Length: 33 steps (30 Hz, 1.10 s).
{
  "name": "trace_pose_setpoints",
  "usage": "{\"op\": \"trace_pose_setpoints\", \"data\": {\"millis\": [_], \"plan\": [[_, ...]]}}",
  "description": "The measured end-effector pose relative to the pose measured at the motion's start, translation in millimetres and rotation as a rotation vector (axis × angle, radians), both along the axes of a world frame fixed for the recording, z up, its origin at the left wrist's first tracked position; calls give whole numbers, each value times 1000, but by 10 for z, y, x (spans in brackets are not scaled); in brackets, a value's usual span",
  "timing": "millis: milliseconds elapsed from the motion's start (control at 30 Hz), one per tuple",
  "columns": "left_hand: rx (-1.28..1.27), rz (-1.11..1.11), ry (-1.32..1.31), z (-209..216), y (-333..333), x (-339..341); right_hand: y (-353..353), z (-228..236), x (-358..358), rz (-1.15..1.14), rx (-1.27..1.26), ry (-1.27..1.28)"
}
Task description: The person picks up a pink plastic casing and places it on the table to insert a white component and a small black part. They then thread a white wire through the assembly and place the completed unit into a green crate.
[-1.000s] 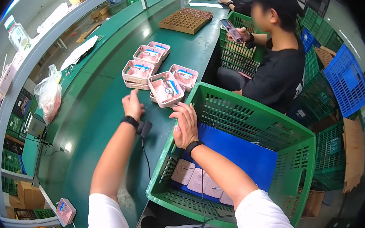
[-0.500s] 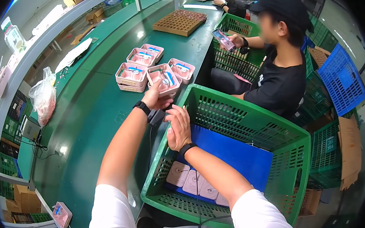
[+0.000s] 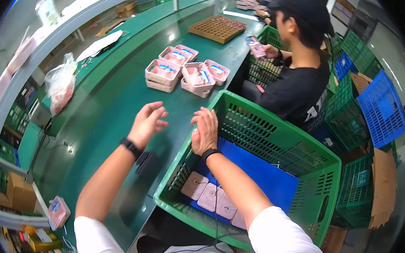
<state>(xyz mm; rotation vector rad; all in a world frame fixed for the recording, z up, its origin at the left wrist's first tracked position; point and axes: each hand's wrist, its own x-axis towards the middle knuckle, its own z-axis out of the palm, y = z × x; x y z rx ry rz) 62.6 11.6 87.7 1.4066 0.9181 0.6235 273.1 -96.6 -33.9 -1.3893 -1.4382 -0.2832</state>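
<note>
My left hand (image 3: 147,125) is in the air over the green table, holding nothing, its fingers apart. A black band circles its wrist, and a small dark object (image 3: 144,162) lies below that wrist on the table. My right hand (image 3: 205,131) rests on the near-left rim of a green plastic crate (image 3: 278,123), fingers stretched out. Beyond both hands stands a cluster of open pink boxes (image 3: 200,92) with blue-and-white parts inside; some are stacked. Inside the crate, several pink rounded-square pieces (image 3: 211,197) lie in a row beside a blue sheet (image 3: 256,170).
A co-worker in black (image 3: 298,76) sits past the crate, holding a phone (image 3: 255,47). On the table (image 3: 114,147) stand a brown divided tray (image 3: 217,28) and a plastic bag (image 3: 61,85). A lone pink box (image 3: 58,212) sits at lower left. A cable crosses the crate's near side.
My left hand has let go of the front pink box and drawn back toward me and left. My right hand stays on the crate rim. The view has shifted slightly.
</note>
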Motion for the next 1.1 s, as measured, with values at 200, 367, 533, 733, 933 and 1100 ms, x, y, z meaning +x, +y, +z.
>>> {"op": "trace_pose_setpoints", "data": {"millis": [200, 367, 533, 733, 933, 1100], "plan": [[256, 164, -15, 437, -1584, -1974, 128, -33, 9, 8, 63, -68], [576, 559, 380, 525, -2815, -3416, 139, -96, 385, -61, 56, -191], [570, 941, 835, -37, -4038, -4436, 234, -230, 442, 46, 48, -250], [808, 945, 1114, -269, -4400, -4234, 204, -208, 470, 74, -26, -260], [615, 958, 1156, -507, -4216, -4078, 227, -25, 755, 45, -323, -231], [630, 853, 1204, -573, -4143, -3952, -1009, 1325, -1232, 563, -360, -76]]}}
